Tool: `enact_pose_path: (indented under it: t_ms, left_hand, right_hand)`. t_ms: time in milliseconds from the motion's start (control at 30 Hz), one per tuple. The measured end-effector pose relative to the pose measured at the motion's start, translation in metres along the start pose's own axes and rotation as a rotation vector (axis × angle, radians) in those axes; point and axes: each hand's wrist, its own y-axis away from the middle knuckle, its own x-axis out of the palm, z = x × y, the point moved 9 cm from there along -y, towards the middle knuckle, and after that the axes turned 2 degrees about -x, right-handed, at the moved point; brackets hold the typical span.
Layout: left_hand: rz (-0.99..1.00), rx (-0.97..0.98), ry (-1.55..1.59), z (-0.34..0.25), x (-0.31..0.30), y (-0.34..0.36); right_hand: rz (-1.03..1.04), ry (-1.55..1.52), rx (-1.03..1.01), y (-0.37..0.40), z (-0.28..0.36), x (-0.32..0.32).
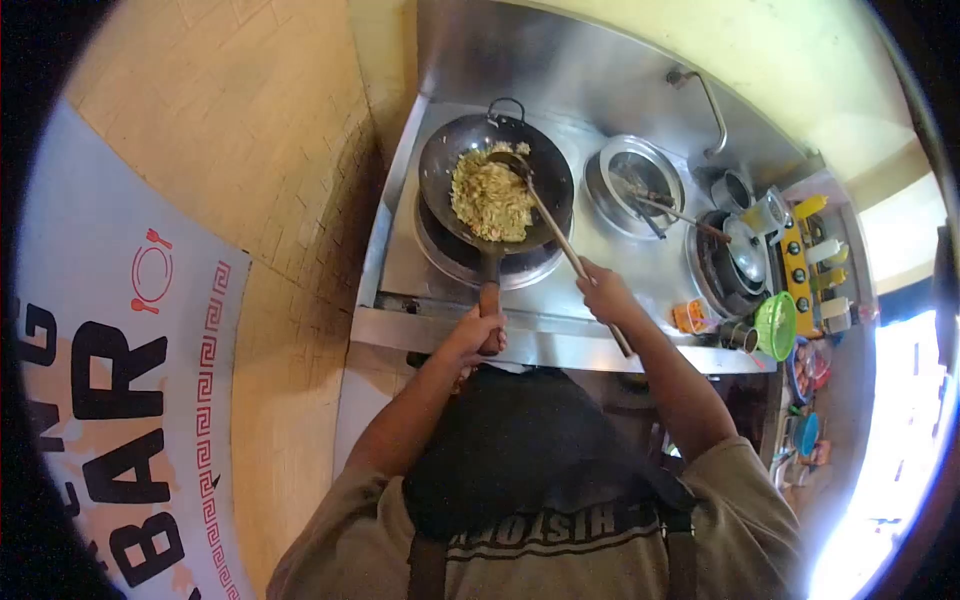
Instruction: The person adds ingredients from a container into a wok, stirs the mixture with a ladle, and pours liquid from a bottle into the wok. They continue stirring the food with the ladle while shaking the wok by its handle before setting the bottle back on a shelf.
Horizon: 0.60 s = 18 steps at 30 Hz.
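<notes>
My left hand [474, 334] is wrapped round the wooden handle of a dark wok [549, 190], which sits over the left burner of a steel stove. Inside the wok lies a heap of fried rice [490, 200], yellowish brown with small bits in it. My right hand [606, 294] grips the long shaft of a wok ladle [555, 228]. The ladle's bowl rests at the top right of the rice, partly in it. Its handle end sticks out below my hand, past the stove's front edge.
Right of the wok stands a round metal pot [671, 163] with a utensil across it. Farther right are a lidded pan [746, 252], a green basket [776, 326], an orange container [689, 316] and several squeeze bottles [810, 206]. A tap [716, 110] juts from the steel backsplash. A tiled wall borders the left.
</notes>
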Motion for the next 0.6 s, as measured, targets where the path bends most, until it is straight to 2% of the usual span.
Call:
enact_pose_path:
  t_ms: [100, 133, 233, 267, 333, 367, 400, 433, 500, 600]
  left_hand:
    - [-0.003, 0.024, -0.057, 0.003, -0.004, -0.009]
    - [-0.011, 0.042, -0.050, -0.004, -0.002, -0.009]
    - [-0.036, 0.049, -0.032, -0.009, -0.006, -0.004]
    - [-0.034, 0.045, -0.026, -0.010, -0.008, -0.011]
    - [-0.037, -0.002, -0.021, 0.011, -0.014, -0.011]
    - [-0.041, 0.004, -0.008, 0.010, -0.015, -0.015]
    - [-0.055, 0.006, 0.010, 0.011, -0.017, -0.016]
    - [-0.030, 0.015, 0.020, 0.012, -0.017, -0.016]
    - [0.023, 0.028, 0.040, 0.010, -0.016, -0.016]
    - [0.011, 0.035, 0.004, 0.007, -0.015, -0.014]
  right_hand:
    - [0.353, -0.204, 0.507, -0.012, -0.011, 0.022]
    - [0.397, -0.574, 0.809, 0.000, -0.003, 0.015]
    - [0.533, -0.508, 0.881, 0.014, 0.026, -0.038]
    - [0.544, -0.352, 0.779, 0.024, 0.002, -0.019]
    - [0.378, 0.038, 0.383, 0.008, -0.030, 0.024]
    - [0.281, 0.240, 0.158, -0.016, -0.033, 0.026]
    - [0.235, 0.093, 0.188, -0.025, -0.038, 0.020]
    - [0.314, -0.105, 0.372, -0.018, -0.036, 0.010]
    - [0.461, -0.503, 0.742, -0.003, 0.007, -0.043]
    - [0.598, -0.421, 0.829, 0.025, 0.028, -0.082]
